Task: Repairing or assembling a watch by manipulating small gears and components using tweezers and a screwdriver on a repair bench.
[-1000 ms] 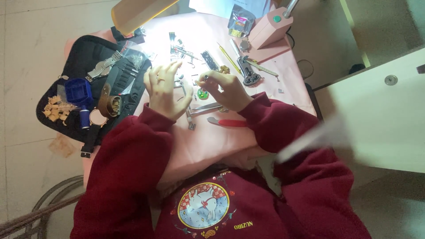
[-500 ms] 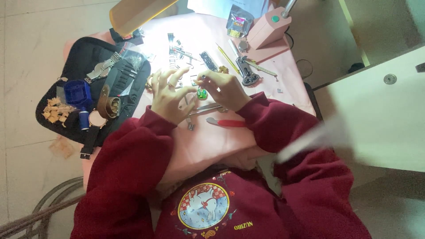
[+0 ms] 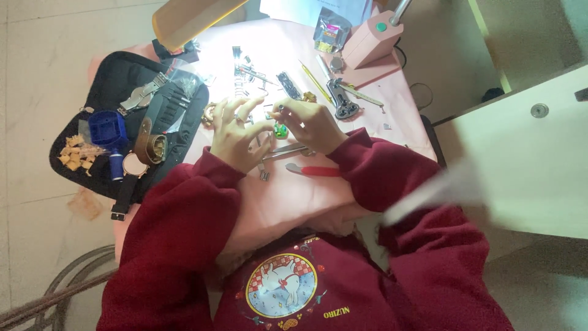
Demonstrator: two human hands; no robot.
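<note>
My left hand (image 3: 236,132) hovers over the pink table top (image 3: 294,202) with its fingers spread and nothing visible in them. Its thumb reaches toward my right hand (image 3: 313,124). That hand pinches a small dark metal part (image 3: 280,109) between thumb and fingertips. Just below the fingertips lies a small green piece (image 3: 281,130). Metal tweezers (image 3: 288,151) lie under both hands. Near my right wrist is a red-handled tool (image 3: 315,171).
A black tool pouch (image 3: 131,79) at left holds a blue case (image 3: 108,129), watch straps, a watch (image 3: 130,165) and tan bits. Small tools, a black opener (image 3: 343,101), a pink lamp base (image 3: 373,38) and a foil packet (image 3: 329,29) lie beyond the hands. A white cabinet (image 3: 527,153) stands at right.
Both hands shifted slightly. My right hand's fingertips have lifted off the green piece and pinch a small part closer to my left hand's spread fingers.
</note>
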